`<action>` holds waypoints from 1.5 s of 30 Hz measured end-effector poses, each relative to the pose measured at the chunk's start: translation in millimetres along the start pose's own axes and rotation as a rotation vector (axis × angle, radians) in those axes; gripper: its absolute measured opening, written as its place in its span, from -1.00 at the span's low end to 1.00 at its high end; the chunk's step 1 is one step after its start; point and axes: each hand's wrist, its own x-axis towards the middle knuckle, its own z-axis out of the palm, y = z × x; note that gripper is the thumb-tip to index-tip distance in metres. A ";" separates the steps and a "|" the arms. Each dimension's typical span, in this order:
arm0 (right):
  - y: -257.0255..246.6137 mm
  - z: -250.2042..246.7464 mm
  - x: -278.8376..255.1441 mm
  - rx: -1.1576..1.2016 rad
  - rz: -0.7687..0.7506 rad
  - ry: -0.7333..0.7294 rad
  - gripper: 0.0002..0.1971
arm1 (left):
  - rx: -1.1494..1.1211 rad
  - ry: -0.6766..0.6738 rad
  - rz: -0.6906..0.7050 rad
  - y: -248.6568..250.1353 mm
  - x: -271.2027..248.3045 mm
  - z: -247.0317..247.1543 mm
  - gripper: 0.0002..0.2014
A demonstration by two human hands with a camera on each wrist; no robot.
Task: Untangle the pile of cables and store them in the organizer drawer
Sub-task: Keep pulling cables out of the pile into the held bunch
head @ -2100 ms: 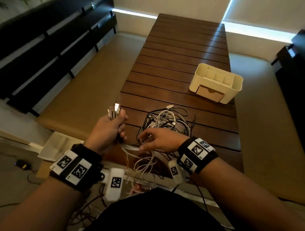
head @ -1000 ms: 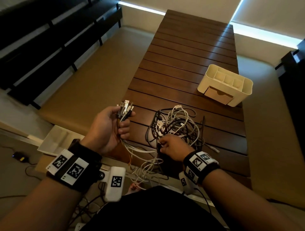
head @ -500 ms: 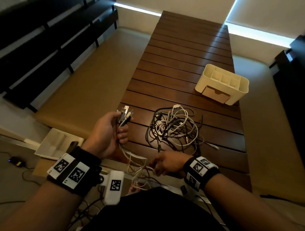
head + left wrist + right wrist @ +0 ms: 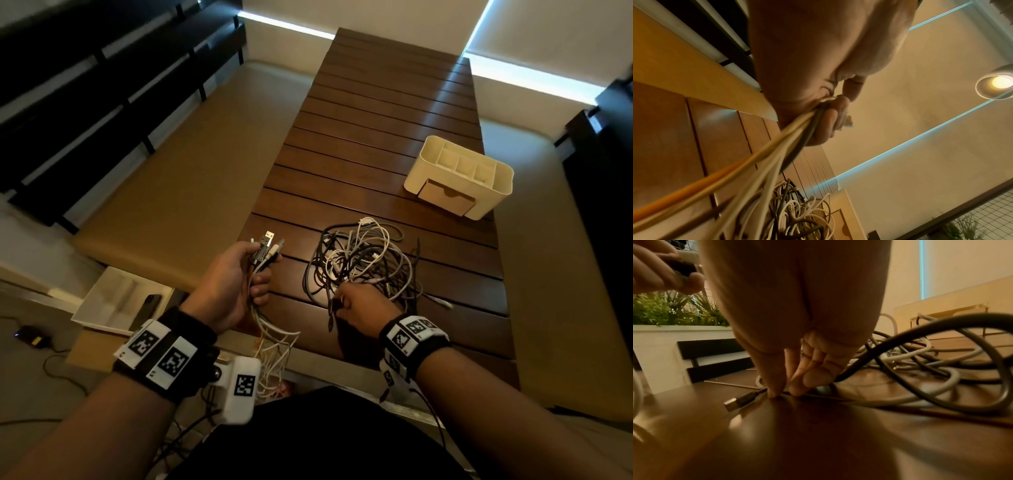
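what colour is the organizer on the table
Cream organizer, its drawer tan; head view shows it best.

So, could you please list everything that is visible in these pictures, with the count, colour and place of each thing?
cable pile: one tangle, black, grey and white cables, on the table between the hands and the organizer.
cable bundle: several cables, white, black and one orange, plug ends up, tails hanging past the near table edge.
black cable: one, its USB plug lying on the table.
organizer: one, cream, far right of the table, drawer closed.
table: one, dark brown slats.
white tray: one, on the floor at left.
left hand: grips the cable bundle.
right hand: pinches the black cable near its plug.
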 end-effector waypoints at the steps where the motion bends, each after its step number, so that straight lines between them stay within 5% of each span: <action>1: 1.1 -0.9 0.2 -0.045 0.003 -0.023 -0.82 | -0.001 0.001 0.003 -0.3 -0.4 -0.6 -0.57; 3: 0.2 -6.0 0.2 -0.067 -0.002 -0.035 -0.91 | -0.001 0.002 0.012 -0.6 -1.3 -2.1 -0.57; 9: -22.6 -20.2 18.4 0.382 -0.017 0.291 -0.85 | -0.010 0.007 0.034 -0.4 -2.5 -3.1 -0.58; 13: -33.7 -25.8 41.1 0.704 0.124 0.219 -0.55 | 0.007 0.009 0.036 0.3 -2.0 -1.3 -0.58; 16: -35.9 -29.7 49.0 0.715 0.159 0.115 -0.38 | 0.007 0.015 0.037 0.6 1.6 -1.6 -0.58; 23: -29.1 -44.7 42.8 0.930 0.179 0.166 -0.55 | 0.004 0.025 0.039 2.9 6.7 -1.8 -0.58; 29: -29.7 -43.5 46.4 0.720 0.149 0.127 -0.45 | 0.020 0.013 0.020 5.0 15.3 9.2 -0.60; 36: -48.9 -22.4 54.3 0.002 0.004 -0.061 -0.61 | 0.021 0.004 0.000 4.7 19.8 16.1 -0.62; 39: -41.7 -24.8 55.6 0.091 -0.016 -0.055 -0.82 | 0.005 0.019 0.004 4.9 18.1 12.8 -0.62; 45: -15.2 -63.4 21.4 0.382 -0.021 -0.267 -0.87 | -0.013 0.033 0.012 3.5 17.6 3.4 -0.61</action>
